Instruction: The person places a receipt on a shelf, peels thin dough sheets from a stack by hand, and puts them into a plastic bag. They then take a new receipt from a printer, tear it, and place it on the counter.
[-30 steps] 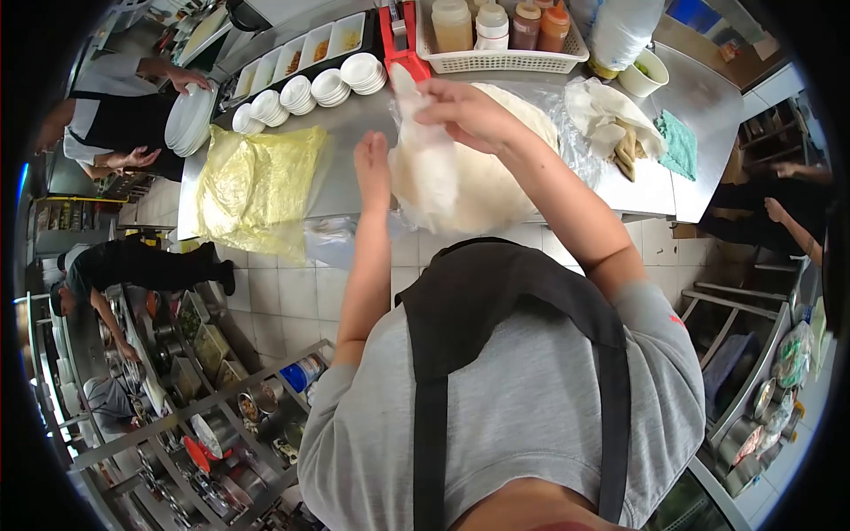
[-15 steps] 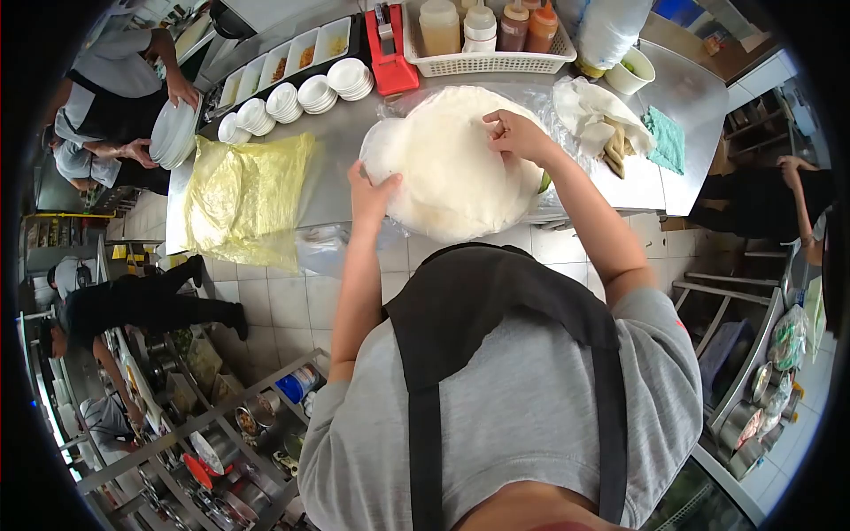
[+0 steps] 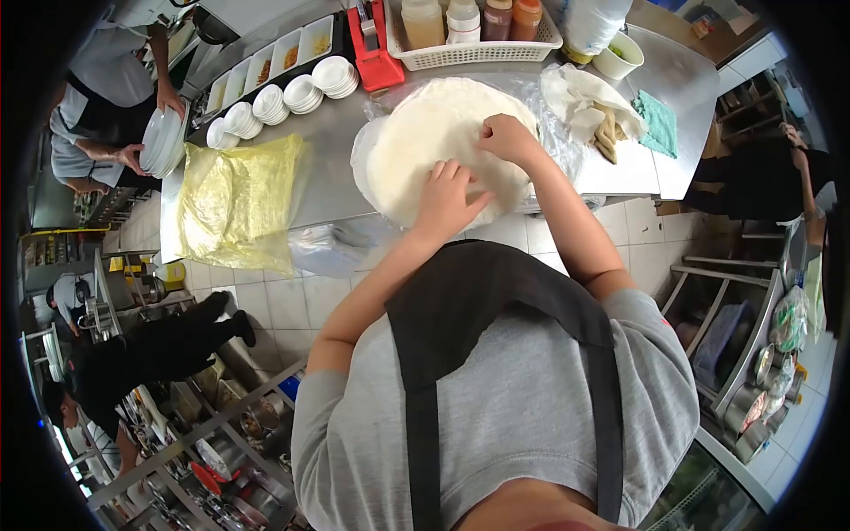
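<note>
A wide, round stack of thin white sheets, looking like flatbread, lies on clear plastic at the counter's front edge. My left hand rests on its near middle, fingers spread and palm down. Just to the right and farther back, my right hand is over the same stack with its fingers curled together. Whether a bit of sheet is pinched in those fingertips is hidden. A crumpled white cloth with a brownish piece sits right of the stack.
Left on the steel counter is a yellow plastic bag. Behind are stacked small white dishes, a red dispenser and a basket of sauce bottles. A teal cloth lies right. A person holding plates stands left.
My left hand has moved from the stack's left edge rightward onto its middle. My right hand has shifted slightly, its fingers more curled. The person in black at lower left has moved.
</note>
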`<state>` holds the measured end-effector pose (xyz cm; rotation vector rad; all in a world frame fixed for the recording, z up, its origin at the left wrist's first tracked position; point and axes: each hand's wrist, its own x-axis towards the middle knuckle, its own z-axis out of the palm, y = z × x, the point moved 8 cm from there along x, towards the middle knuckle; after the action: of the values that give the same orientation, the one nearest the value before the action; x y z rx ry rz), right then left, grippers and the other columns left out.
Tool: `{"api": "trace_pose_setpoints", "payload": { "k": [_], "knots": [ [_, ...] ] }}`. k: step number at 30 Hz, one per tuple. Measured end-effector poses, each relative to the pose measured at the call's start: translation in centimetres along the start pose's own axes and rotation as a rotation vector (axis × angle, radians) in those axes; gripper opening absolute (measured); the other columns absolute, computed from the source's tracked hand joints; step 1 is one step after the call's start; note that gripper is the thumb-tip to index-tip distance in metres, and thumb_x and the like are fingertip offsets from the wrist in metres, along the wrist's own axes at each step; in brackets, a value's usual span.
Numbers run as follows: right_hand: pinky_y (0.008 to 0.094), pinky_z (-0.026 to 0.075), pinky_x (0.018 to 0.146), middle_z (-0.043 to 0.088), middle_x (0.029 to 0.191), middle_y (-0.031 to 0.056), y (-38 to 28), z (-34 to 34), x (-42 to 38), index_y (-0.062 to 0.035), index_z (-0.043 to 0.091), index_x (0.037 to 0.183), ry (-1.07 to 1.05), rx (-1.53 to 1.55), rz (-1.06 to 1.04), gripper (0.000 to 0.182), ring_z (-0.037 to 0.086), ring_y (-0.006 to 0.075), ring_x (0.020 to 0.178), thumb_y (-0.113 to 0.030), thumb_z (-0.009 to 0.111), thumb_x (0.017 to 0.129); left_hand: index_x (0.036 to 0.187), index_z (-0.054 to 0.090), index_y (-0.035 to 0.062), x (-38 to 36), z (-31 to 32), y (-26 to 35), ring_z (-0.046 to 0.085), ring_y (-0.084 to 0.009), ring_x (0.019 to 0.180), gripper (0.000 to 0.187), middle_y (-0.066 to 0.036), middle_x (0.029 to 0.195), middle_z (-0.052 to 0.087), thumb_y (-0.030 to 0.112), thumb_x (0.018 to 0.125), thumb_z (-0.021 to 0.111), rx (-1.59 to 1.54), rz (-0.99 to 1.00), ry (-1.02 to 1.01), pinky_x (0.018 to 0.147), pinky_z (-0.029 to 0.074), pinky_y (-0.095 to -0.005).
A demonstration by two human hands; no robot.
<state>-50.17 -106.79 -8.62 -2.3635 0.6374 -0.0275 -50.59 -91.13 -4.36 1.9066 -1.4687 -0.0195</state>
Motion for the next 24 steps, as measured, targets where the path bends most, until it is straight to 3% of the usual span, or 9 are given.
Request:
{"api": "trace_pose_setpoints", "payload": {
  "k": [3, 5, 9, 13, 15, 18, 19, 24],
  "knots": [
    [0.0316, 0.044, 0.052, 0.058, 0.061, 0.0111, -1.7, -1.0, 0.0, 0.0020, 0.058, 0.070, 0.051, 0.141, -0.136, 0.020, 0.056, 0.0203, 0.055, -0.017, 0.064, 0.067, 0.078, 0.054, 0.0043, 0.9, 0.1, 0.5, 0.048, -0.0255, 0.082, 0.030, -0.008, 0.081, 0.050, 0.026, 0.067, 0.072, 0.125, -0.035, 0.016, 0.074, 0.039, -0.0369],
    [0.0281, 0.043, 0.046, 0.055, 0.058, 0.0082, -1.6, -1.1, -0.2, 0.0024, 0.056, 0.068, -0.068, 0.340, 0.008, 0.018, 0.053, 0.0153, 0.049, -0.014, 0.062, 0.068, 0.079, 0.052, 0.0041, 1.2, 0.7, -0.2, 0.048, -0.0253, 0.083, 0.034, -0.008, 0.080, 0.050, 0.027, 0.066, 0.072, 0.122, -0.145, -0.006, 0.073, 0.040, -0.0369],
    [0.0300, 0.043, 0.039, 0.058, 0.058, 0.0140, -0.6, -3.1, 0.3, 0.0074, 0.058, 0.073, -0.049, 0.398, 0.002, 0.025, 0.054, 0.0202, 0.042, -0.016, 0.063, 0.066, 0.084, 0.051, 0.0034, 1.7, 0.8, 1.3, 0.048, -0.0262, 0.082, 0.038, -0.008, 0.083, 0.050, 0.028, 0.065, 0.072, 0.041, -0.071, 0.067, 0.072, 0.040, -0.0368],
    [0.0287, 0.042, 0.044, 0.056, 0.059, 0.0100, 2.0, -3.1, 0.4, 0.0025, 0.056, 0.071, -0.055, 0.227, 0.090, 0.023, 0.054, 0.0172, 0.049, -0.018, 0.065, 0.067, 0.088, 0.050, 0.0028, 1.9, 2.4, 2.4, 0.047, -0.0272, 0.085, 0.044, -0.010, 0.087, 0.049, 0.030, 0.063, 0.074, 0.083, -0.033, -0.002, 0.073, 0.041, -0.0368],
    [0.0319, 0.043, 0.048, 0.059, 0.062, 0.0130, 1.7, -4.8, -0.9, 0.0016, 0.056, 0.071, 0.103, 0.037, -0.052, 0.026, 0.056, 0.0206, 0.052, -0.021, 0.068, 0.064, 0.088, 0.051, 0.0029, 2.1, 2.9, 2.8, 0.047, -0.0274, 0.086, 0.044, -0.010, 0.089, 0.048, 0.030, 0.062, 0.074, 0.129, -0.029, -0.024, 0.074, 0.041, -0.0368],
    [0.0331, 0.044, 0.051, 0.058, 0.063, 0.0134, 2.8, -5.0, -3.0, 0.0002, 0.056, 0.071, 0.025, -0.025, -0.019, 0.027, 0.056, 0.0219, 0.054, -0.021, 0.069, 0.062, 0.087, 0.052, 0.0034, 2.0, 3.2, 3.5, 0.047, -0.0274, 0.088, 0.042, -0.010, 0.088, 0.048, 0.029, 0.061, 0.074, 0.161, -0.015, -0.063, 0.075, 0.041, -0.0365],
    [0.0310, 0.043, 0.050, 0.059, 0.063, 0.0123, 3.6, -4.4, -3.1, -0.0016, 0.056, 0.078, -0.031, -0.079, 0.002, 0.027, 0.055, 0.0207, 0.053, -0.019, 0.069, 0.062, 0.087, 0.053, 0.0035, 2.1, 3.2, 3.9, 0.047, -0.0276, 0.088, 0.041, -0.010, 0.089, 0.049, 0.028, 0.062, 0.073, 0.165, -0.010, -0.064, 0.075, 0.041, -0.0366],
    [0.0280, 0.045, 0.051, 0.058, 0.067, 0.0094, 2.4, -4.3, -3.7, -0.0005, 0.052, 0.086, -0.179, 0.192, 0.026, 0.031, 0.056, 0.0164, 0.054, -0.013, 0.068, 0.064, 0.084, 0.055, 0.0028, 2.4, 3.6, 4.1, 0.048, -0.0281, 0.088, 0.033, -0.010, 0.089, 0.050, 0.023, 0.064, 0.071, 0.166, -0.024, -0.054, 0.075, 0.042, -0.0372]
  ]
}}
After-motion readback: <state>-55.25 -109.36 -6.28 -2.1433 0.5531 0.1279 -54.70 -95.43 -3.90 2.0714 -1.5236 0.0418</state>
